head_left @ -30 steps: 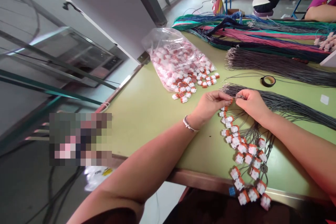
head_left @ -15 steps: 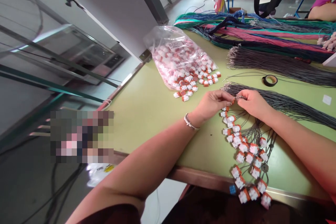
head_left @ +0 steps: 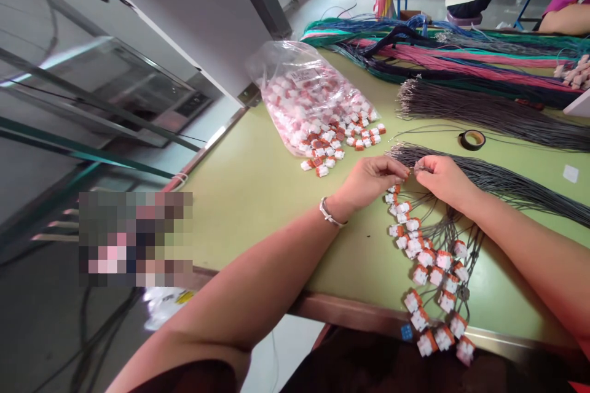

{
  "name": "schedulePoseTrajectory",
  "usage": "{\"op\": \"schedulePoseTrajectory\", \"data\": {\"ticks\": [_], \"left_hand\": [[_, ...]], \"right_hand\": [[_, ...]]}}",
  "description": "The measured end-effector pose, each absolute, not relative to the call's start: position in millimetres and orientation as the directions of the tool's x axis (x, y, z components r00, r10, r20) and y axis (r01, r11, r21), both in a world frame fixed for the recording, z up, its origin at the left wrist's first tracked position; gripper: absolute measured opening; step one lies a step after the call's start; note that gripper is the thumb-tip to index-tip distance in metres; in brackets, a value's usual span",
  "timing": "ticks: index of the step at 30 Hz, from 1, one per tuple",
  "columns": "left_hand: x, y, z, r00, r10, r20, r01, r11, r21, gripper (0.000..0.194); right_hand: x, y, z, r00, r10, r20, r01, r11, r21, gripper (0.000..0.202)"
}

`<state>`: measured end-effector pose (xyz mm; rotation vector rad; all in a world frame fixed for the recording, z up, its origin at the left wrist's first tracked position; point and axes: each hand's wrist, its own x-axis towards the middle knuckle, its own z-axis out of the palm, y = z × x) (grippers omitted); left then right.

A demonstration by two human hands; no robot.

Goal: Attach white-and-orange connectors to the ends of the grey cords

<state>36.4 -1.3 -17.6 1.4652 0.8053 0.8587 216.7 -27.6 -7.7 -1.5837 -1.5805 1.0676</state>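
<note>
My left hand pinches a small orange-and-white connector, mostly hidden by the fingertips. Just to its right my right hand has thumb and forefinger pressed together on thin dark wire ends. A narrow gap parts the two hands. Below them, a trail of white-and-orange connectors on dark wires runs down to the table's front edge, a few hanging over it. Beyond my right hand lies a bundle of dark grey wires with bare metal tips.
A clear plastic bag of connectors lies open, with loose connectors spilling out. Behind are a black tape roll, a second grey wire bundle and coloured wires. A metal frame stands left; people sit beyond the table.
The hands have come slightly apart, opening a small gap between the connector and the wire ends. The view has shifted a little.
</note>
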Motion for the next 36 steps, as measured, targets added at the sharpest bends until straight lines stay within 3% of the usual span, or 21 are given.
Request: {"op": "schedulePoseTrajectory", "data": {"ticks": [4,11,18,26,32,36], "left_hand": [[33.6,1.9,-18.5,0.529,0.848,0.034,-0.076,0.007,0.997,0.007],[34.2,-0.4,-10.6,0.525,0.846,0.1,0.071,-0.16,0.985,0.006],[44.0,-2.6,-19.8,0.494,0.867,-0.062,-0.025,0.086,0.996,0.007],[40.7,-0.8,-19.6,0.548,0.833,-0.075,-0.107,0.159,0.982,0.017],[38.6,0.0,-18.0,0.55,0.831,-0.082,0.005,0.094,0.996,0.017],[33.1,-6.7,-6.7,0.681,0.726,-0.102,0.236,-0.085,0.968,0.012]], "right_hand": [[218.3,-26.3,-8.6,-0.073,0.989,-0.127,0.457,-0.079,-0.886,0.008],[215.2,-27.4,-6.6,-0.044,0.993,-0.106,0.507,-0.069,-0.859,0.01],[210.7,-30.7,-7.0,0.001,0.999,-0.051,0.561,-0.043,-0.827,0.011],[212.4,-31.1,-7.3,-0.035,0.995,-0.089,0.508,-0.059,-0.86,0.011],[214.9,-30.4,-6.3,-0.044,0.996,-0.079,0.443,-0.052,-0.895,0.007],[215.1,-30.7,-4.7,0.047,0.994,-0.094,0.225,-0.102,-0.969,0.015]]}}
